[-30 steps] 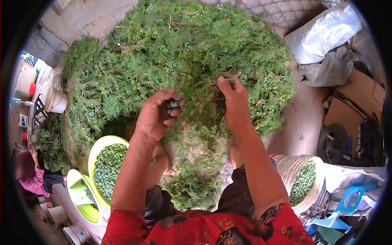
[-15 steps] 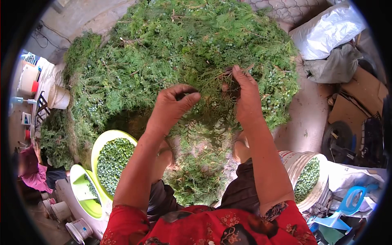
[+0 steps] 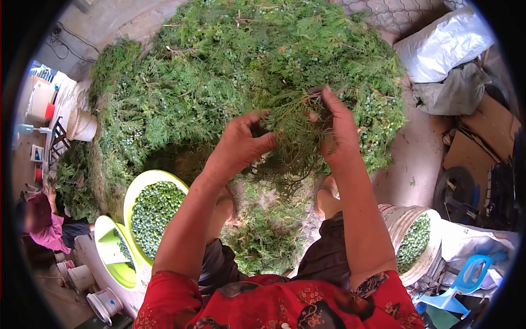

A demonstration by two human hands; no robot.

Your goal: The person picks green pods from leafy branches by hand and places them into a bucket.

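Observation:
A feathery green conifer sprig [image 3: 296,123] is pinched in my right hand [image 3: 341,123], the thumb uppermost. The sprig hangs down from the fingers between both hands. My left hand [image 3: 244,140] is at the sprig's left edge, its thumb and forefinger apart with a gap between them; its other fingers are partly hidden. Beyond both hands lies a large heap of cut conifer branches [image 3: 203,88] dotted with small pale berries. More loose greenery [image 3: 263,236] covers the ground between my feet.
Left of my legs, a lime-green basin [image 3: 130,205] holds green berries, beside another green container [image 3: 101,236]. A white bucket [image 3: 435,252] of berries leans at right, near a blue plastic object [image 3: 471,274]. Another person [image 3: 46,230] sits far left. Sacks [image 3: 444,46] lie upper right.
My left hand has moved right, up to the sprig. My right hand has shifted slightly right, still holding the sprig, which is turned somewhat.

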